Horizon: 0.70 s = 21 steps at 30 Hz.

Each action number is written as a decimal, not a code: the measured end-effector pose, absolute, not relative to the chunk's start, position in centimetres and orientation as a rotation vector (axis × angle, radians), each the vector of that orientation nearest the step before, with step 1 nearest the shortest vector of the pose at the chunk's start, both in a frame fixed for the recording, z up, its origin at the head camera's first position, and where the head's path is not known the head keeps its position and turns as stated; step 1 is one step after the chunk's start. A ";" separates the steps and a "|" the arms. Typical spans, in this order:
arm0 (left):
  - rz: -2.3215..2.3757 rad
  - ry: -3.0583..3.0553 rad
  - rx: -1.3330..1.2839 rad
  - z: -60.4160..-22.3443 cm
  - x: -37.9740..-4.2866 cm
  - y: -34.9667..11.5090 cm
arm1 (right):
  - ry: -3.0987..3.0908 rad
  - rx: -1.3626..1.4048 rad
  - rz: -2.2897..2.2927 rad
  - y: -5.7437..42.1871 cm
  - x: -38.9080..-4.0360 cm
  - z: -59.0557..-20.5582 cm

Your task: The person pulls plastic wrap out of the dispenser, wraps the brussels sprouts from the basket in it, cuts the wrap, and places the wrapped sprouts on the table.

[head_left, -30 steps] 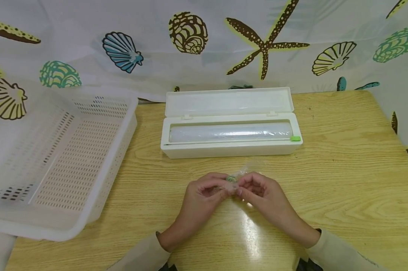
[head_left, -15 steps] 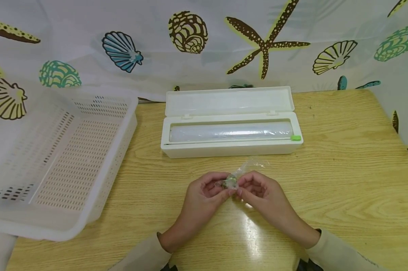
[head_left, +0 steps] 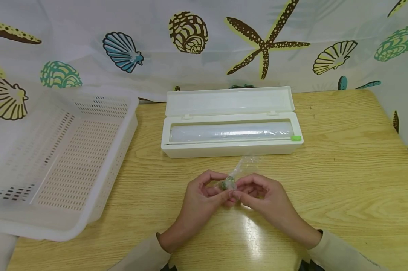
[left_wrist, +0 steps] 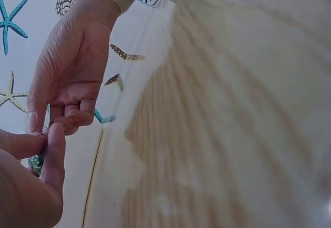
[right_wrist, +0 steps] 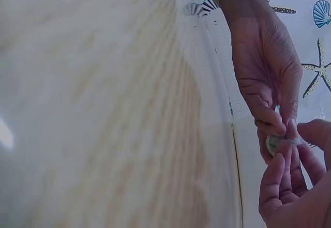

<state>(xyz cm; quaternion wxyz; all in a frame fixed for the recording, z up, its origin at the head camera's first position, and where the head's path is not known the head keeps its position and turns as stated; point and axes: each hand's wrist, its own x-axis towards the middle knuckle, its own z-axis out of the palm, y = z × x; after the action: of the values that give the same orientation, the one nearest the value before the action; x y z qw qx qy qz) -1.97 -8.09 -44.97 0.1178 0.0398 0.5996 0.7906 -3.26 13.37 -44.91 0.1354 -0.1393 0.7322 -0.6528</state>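
Observation:
A small green bundle wrapped in clear plastic film [head_left: 228, 183] is between my two hands, above the table. My left hand [head_left: 202, 199] pinches it from the left with thumb and fingers. From the right, my right hand [head_left: 268, 194] pinches the film at its lower right edge, the two thumb tips meeting there. A loose tail of clear film [head_left: 249, 161] sticks up from the bundle. The green inside, partly covered by fingers, also shows in the left wrist view as a dark green lump [left_wrist: 36, 163] and in the right wrist view as a pale green round [right_wrist: 272, 144].
Behind the hands stands a long white box [head_left: 231, 151], its lid raised, with a roll of clear film [head_left: 231, 131] inside and a green slider [head_left: 295, 138]. A white perforated basket [head_left: 115, 158] sits at left on the wooden table [head_left: 346, 180]. A shell-print cloth [head_left: 224, 71] hangs behind.
The green bundle has turned and shifted slightly left between the fingertips, showing more of itself. The film tail has swung left and stands higher. My right fingers have moved slightly lower.

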 end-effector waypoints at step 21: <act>2.259 1.739 0.112 -45.2 -1.9 -8.5 | 2.211 -0.338 -1.884 13.0 -3.3 -44.8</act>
<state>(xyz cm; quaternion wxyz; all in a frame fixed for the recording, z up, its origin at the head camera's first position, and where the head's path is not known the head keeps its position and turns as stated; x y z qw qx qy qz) -1.87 -8.49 -45.16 0.1436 0.0389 0.6033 0.7835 -3.28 13.02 -44.79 0.1085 -0.1148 0.7517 -0.6403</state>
